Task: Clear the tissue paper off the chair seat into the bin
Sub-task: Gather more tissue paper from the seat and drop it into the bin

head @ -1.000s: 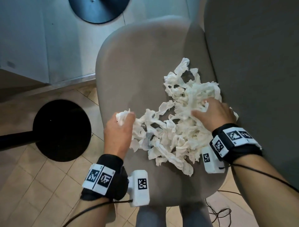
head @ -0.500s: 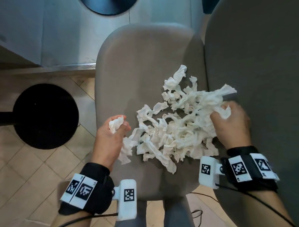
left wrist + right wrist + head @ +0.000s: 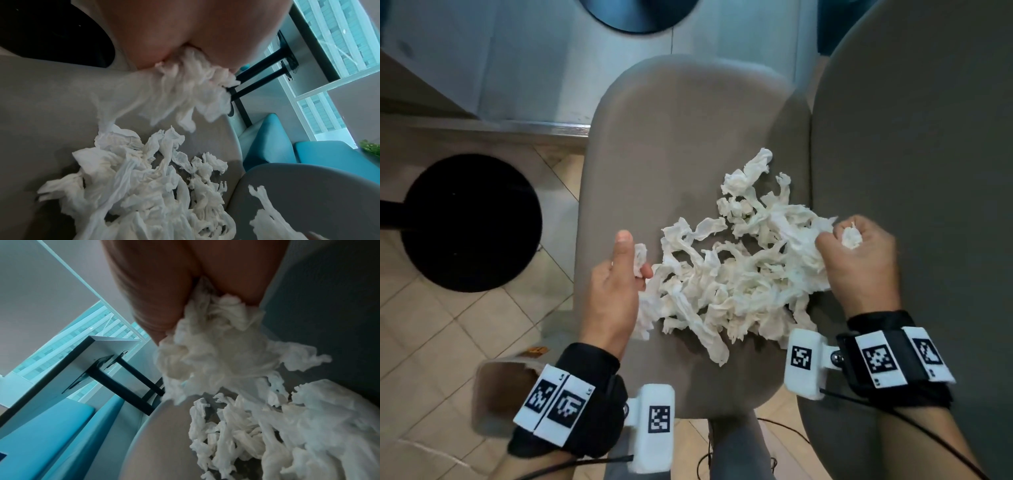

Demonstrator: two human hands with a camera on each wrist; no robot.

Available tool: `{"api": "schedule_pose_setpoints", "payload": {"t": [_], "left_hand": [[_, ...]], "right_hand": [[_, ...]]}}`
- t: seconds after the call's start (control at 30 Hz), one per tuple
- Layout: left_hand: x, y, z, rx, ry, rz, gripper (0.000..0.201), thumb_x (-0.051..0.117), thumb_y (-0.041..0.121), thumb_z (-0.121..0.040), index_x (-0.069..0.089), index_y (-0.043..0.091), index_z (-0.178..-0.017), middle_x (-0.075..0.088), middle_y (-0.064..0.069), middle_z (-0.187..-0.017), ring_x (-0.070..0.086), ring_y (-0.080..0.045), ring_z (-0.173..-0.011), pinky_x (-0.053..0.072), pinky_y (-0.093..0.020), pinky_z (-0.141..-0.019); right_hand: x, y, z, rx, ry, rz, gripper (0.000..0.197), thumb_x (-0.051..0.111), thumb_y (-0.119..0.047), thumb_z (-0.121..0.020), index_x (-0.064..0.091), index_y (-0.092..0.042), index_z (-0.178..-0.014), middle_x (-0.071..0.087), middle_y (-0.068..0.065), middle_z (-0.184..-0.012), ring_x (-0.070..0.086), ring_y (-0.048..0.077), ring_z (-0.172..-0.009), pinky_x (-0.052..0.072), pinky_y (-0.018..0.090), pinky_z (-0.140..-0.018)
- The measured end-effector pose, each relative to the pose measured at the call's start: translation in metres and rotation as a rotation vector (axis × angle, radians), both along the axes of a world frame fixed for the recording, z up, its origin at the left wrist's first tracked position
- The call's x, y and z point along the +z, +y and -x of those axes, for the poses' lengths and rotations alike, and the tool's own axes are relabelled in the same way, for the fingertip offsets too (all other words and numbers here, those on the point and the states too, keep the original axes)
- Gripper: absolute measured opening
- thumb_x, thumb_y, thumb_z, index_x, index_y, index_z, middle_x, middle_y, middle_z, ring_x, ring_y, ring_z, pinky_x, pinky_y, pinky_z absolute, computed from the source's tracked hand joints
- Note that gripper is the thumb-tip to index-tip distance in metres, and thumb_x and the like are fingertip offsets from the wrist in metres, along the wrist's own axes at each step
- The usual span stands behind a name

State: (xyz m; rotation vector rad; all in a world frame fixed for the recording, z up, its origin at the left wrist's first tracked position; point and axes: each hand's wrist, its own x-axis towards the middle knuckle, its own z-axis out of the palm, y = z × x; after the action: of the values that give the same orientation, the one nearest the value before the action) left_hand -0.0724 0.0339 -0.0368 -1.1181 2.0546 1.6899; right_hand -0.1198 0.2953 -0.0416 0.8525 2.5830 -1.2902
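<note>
Wrist views alone show tissue paper (image 3: pixel 191 91) inside both fists.

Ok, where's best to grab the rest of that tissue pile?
Probably the dense middle of the tissue pile, scooped inward from both sides. The left hand and right hand each grip only an edge clump; the strands look tangled, so the pile may lift together.

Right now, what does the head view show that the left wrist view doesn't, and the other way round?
Head view only: the right hand gripping one end of the tissue paper, the black round base on the tiled floor, and a brown open container by the left wrist. Left wrist view only: teal seats, a window, and black table legs. Both: the left hand holding tissue and the pile on the chair seat.
</note>
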Motion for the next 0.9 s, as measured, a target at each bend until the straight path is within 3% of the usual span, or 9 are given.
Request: {"api": "schedule_pose_setpoints", "payload": {"t": [0.23,0.33,0.4,0.47,0.57,0.63,0.7,0.83,0.9], "left_hand": [[0.011,0.012,-0.026,-0.028,0.022,-0.037,0.018,0.046,0.042,-0.102,0.057,0.035,-0.090,0.064,0.009,-0.093,0.064,-0.027,-0.093,0.052,-0.046,-0.086],[0.026,0.017,-0.037,-0.060,0.027,-0.042,0.018,0.044,0.024,-0.104,0.058,0.035,-0.104,0.061,0.012,-0.100,0.056,-0.008,-0.089,0.047,-0.028,-0.076],[0.032,0.018,-0.047,-0.057,0.034,-0.060,0.023,0.043,0.020,-0.104,0.061,0.035,-0.108,0.063,0.010,-0.105,0.054,-0.001,-0.071,0.043,-0.021,-0.064],[0.037,0.018,-0.059,-0.030,0.009,-0.098,0.026,0.041,0.019,-0.105,0.062,0.035,-0.107,0.068,0.005,-0.105,0.043,-0.001,-0.046,0.038,-0.018,-0.047],[0.041,0.013,-0.083,0.033,-0.043,-0.160,0.023,0.041,0.029,-0.106,0.063,0.036,-0.104,0.070,-0.006,-0.101,0.041,-0.006,-0.041,0.038,-0.021,-0.037],[0.038,0.005,-0.106,0.045,-0.047,-0.128,0.024,0.040,0.034,-0.105,0.064,0.039,-0.102,0.070,-0.011,-0.095,0.042,-0.009,-0.046,0.039,-0.020,-0.040],[0.035,-0.004,-0.128,0.072,-0.023,-0.093,0.024,0.041,0.036,-0.105,0.065,0.038,-0.101,0.070,0.003,-0.090,0.052,-0.003,-0.057,0.043,-0.018,-0.055],[0.032,-0.037,-0.186,0.163,0.029,-0.101,0.023,0.044,0.033,-0.104,0.067,0.031,-0.101,0.064,0.015,-0.081,0.063,0.000,-0.085,0.048,-0.018,-0.078],[0.029,-0.056,-0.219,0.177,0.031,-0.135,0.020,0.046,0.029,-0.103,0.066,0.030,-0.103,0.065,0.015,-0.086,0.061,0.004,-0.087,0.044,-0.010,-0.076]], "right_hand": [[0.018,-0.005,-0.001,0.099,0.085,0.157,0.024,0.051,0.002,-0.084,0.059,-0.021,-0.085,0.067,-0.007,-0.092,0.055,0.008,-0.068,0.043,0.027,-0.063],[0.031,-0.016,-0.004,0.177,0.118,0.186,0.013,0.058,-0.017,-0.093,0.063,-0.029,-0.093,0.072,-0.004,-0.087,0.049,0.004,-0.053,0.042,0.025,-0.056],[0.039,-0.026,-0.007,0.234,0.109,0.205,0.005,0.062,-0.031,-0.093,0.066,-0.031,-0.094,0.071,0.000,-0.074,0.056,0.005,-0.058,0.050,0.033,-0.067],[0.045,-0.042,-0.013,0.278,0.084,0.202,0.024,0.066,-0.047,-0.088,0.069,-0.024,-0.082,0.067,-0.006,-0.066,0.061,0.005,-0.065,0.054,0.039,-0.078],[0.052,-0.073,-0.032,0.316,0.038,0.228,0.049,0.069,-0.063,-0.078,0.063,-0.015,-0.068,0.063,-0.004,-0.062,0.059,0.014,-0.063,0.055,0.042,-0.074],[0.054,-0.096,-0.048,0.358,0.028,0.245,0.051,0.072,-0.062,-0.075,0.060,-0.014,-0.065,0.063,0.010,-0.067,0.060,0.027,-0.070,0.055,0.045,-0.078],[0.058,-0.117,-0.064,0.441,0.003,0.227,0.049,0.075,-0.056,-0.075,0.057,-0.012,-0.066,0.065,0.017,-0.074,0.060,0.025,-0.073,0.052,0.036,-0.075],[0.054,-0.173,-0.102,0.728,-0.095,0.246,0.024,0.080,-0.035,-0.076,0.062,-0.020,-0.079,0.064,-0.003,-0.074,0.054,0.008,-0.062,0.044,0.014,-0.061],[0.049,-0.201,-0.125,0.899,-0.152,0.246,0.024,0.080,-0.027,-0.077,0.062,-0.031,-0.092,0.065,-0.011,-0.091,0.060,0.007,-0.071,0.049,0.021,-0.069]]}}
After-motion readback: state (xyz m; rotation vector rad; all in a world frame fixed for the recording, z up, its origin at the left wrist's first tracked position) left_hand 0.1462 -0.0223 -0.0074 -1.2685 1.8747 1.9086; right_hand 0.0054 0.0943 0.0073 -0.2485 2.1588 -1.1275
